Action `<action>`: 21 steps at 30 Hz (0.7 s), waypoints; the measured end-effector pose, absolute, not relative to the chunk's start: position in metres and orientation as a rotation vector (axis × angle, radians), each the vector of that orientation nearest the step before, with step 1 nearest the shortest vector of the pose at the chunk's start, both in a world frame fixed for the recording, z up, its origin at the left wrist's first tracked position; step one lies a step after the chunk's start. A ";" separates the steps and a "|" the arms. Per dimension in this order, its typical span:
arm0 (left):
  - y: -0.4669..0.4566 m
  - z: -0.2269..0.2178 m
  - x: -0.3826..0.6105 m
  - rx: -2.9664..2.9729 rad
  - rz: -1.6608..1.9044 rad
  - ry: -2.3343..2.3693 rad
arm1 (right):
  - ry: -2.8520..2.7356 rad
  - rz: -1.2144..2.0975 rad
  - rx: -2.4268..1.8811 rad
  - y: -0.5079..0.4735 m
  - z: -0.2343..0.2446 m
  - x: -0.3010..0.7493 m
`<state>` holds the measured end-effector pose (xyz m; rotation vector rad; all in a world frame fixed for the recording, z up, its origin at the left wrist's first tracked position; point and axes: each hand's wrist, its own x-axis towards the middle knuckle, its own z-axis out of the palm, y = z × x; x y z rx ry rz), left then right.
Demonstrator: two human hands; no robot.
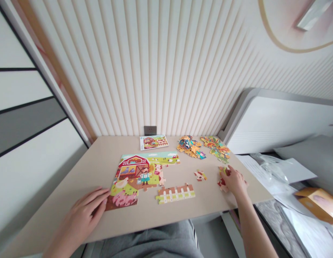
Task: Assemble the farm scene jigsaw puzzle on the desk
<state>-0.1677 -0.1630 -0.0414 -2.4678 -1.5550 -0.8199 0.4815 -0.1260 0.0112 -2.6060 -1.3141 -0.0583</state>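
Here, at the near left of a beige tabletop [75,172], a person's left hand [81,215] lies flat, fingers lightly together and extended, the fingertips touching the lower-left edge of a partly built farm jigsaw puzzle [139,175]. Its barn and farmer stand assembled, with the picture's top toward the wall and its long side running across the table; the lower-right portion remains unbuilt. Just beyond it lies a picture card [153,142], showing the same barn scene. A separate picket-fence section [175,193] sits just right of the puzzle, its long axis crossing the table and rising slightly to the right. A small joined cluster of pieces [200,175] lies farther right, while two heaped piles of loose pieces [190,147] [215,148] sit near the back edge, their individual shapes hard to make out. At right, the curled fingers [227,175] of the right hand [233,181] cover red-and-yellow pieces [222,184], partly hiding them; whether they are pinched cannot be told. Papers [263,172] and a cardboard box [315,204], cut off by the frame, lie beyond the table.
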 end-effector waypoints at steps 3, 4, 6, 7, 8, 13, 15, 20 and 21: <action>-0.162 -0.045 -0.170 -2.461 -0.816 -1.547 | -1.395 -0.199 -2.505 -0.131 0.016 0.469; -0.161 -0.046 -0.171 -2.457 -0.823 -1.540 | -1.452 -0.236 -2.434 -0.134 0.017 0.460; -0.160 -0.048 -0.173 -2.458 -0.836 -1.520 | -1.619 -0.231 -2.234 -0.139 0.019 0.438; -0.159 -0.049 -0.173 -2.460 -0.841 -1.509 | -1.724 -0.174 -2.113 -0.141 0.019 0.426; -0.158 -0.050 -0.174 -2.462 -0.842 -1.500 | -1.801 -0.126 -2.014 -0.143 0.019 0.416; -0.158 -0.053 -0.177 -2.460 -0.779 -1.490 | -1.916 -0.115 -1.893 -0.146 0.017 0.410; -0.159 -0.055 -0.177 -2.462 -0.749 -1.485 | -1.788 -0.138 -2.011 -0.146 0.016 0.435; -0.159 -0.057 -0.178 -2.443 -0.758 -1.484 | -1.443 -0.174 -2.396 -0.158 0.008 0.512; -0.159 -0.057 -0.178 -2.438 -0.768 -1.484 | -1.417 -0.144 -2.440 -0.162 0.006 0.523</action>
